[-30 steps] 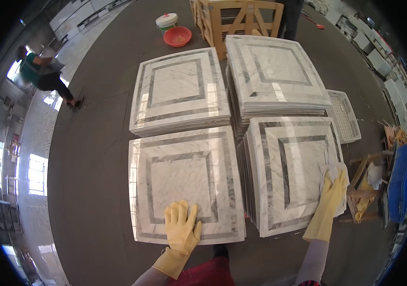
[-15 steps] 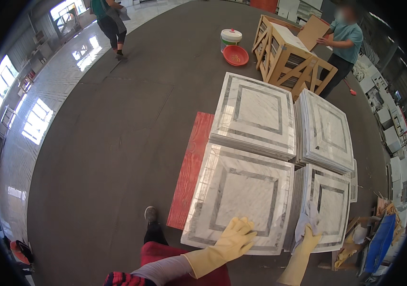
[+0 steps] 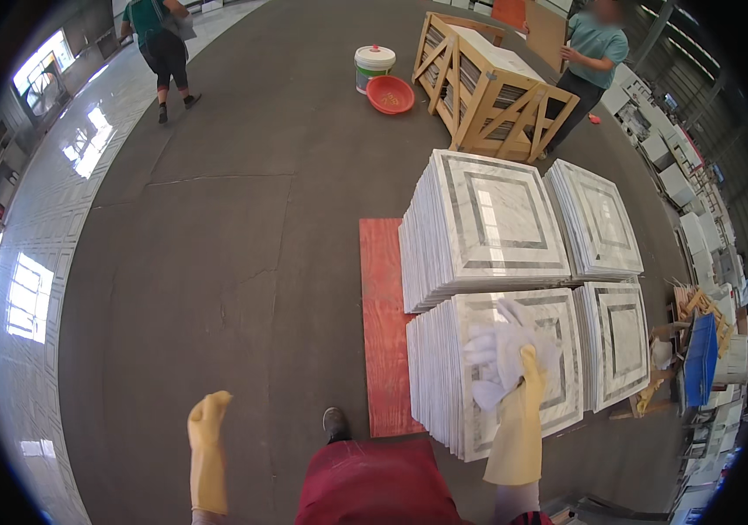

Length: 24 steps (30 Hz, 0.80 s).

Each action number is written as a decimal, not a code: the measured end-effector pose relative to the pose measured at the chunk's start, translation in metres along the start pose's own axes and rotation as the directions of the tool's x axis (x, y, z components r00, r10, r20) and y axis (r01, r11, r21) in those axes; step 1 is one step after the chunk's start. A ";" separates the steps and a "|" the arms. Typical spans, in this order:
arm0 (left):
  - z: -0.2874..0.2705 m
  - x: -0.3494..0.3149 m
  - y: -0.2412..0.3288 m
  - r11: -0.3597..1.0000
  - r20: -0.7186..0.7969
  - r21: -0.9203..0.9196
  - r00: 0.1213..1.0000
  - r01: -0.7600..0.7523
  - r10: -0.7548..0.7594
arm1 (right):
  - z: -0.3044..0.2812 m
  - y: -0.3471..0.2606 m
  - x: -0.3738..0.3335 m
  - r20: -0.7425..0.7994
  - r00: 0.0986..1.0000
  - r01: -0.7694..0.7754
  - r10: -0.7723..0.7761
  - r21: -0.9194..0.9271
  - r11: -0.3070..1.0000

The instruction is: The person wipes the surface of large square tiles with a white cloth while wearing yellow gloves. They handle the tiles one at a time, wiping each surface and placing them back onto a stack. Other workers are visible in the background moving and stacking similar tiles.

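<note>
My right hand (image 3: pixel 531 372), in a yellow rubber glove, grips a bunched white cloth (image 3: pixel 495 350). The cloth lies against the polished top of the near left stack of marble tiles (image 3: pixel 558 402), hiding part of its dark square border. Out to the left, over the dark floor, my left hand (image 3: pixel 209 413) wears a matching glove. Its fingers are curled closed with nothing visible in them, and it is apart from the stacks. Three more tile stacks adjoin: far left (image 3: pixel 501 214), far right (image 3: pixel 597 219) and near right (image 3: pixel 619 346).
A red board (image 3: pixel 384 332) runs along the stacks' left side. Beyond them stand a wooden crate (image 3: pixel 501 96), a white bucket (image 3: pixel 374 66) and a red basin (image 3: pixel 389 94). One person (image 3: pixel 593 57) holds a brown panel by the crate; another (image 3: pixel 159 44) walks at far left.
My left hand has left the near left tile and swung left over the floor. My right hand has carried the cloth from the near right stack onto the near left one.
</note>
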<state>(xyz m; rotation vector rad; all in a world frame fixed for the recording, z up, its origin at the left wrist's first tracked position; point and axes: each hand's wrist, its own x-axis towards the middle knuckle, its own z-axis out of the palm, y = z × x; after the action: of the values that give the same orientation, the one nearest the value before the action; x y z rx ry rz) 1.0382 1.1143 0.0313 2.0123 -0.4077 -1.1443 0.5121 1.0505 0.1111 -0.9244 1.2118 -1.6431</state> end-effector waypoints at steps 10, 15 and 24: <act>-0.015 0.018 0.055 0.947 -0.030 -0.305 0.995 -0.098 0.094 | 0.027 0.026 0.139 -0.289 0.939 0.211 -0.188 0.050 0.976; 0.070 0.041 0.087 0.973 0.153 -0.230 0.987 -0.017 0.054 | 0.044 0.028 0.190 -0.435 0.880 -0.184 -0.189 -0.680 0.710; 0.276 0.113 0.211 0.996 0.486 0.064 0.873 -0.068 0.028 | 0.007 0.152 0.240 -0.111 0.990 -0.125 -0.091 -0.979 -0.164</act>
<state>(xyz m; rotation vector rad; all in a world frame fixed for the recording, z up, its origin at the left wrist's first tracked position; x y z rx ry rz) 0.8897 0.7812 0.0410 1.7486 -0.7614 -1.6260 0.4675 0.8013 -0.0183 -1.6567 2.7281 -0.2360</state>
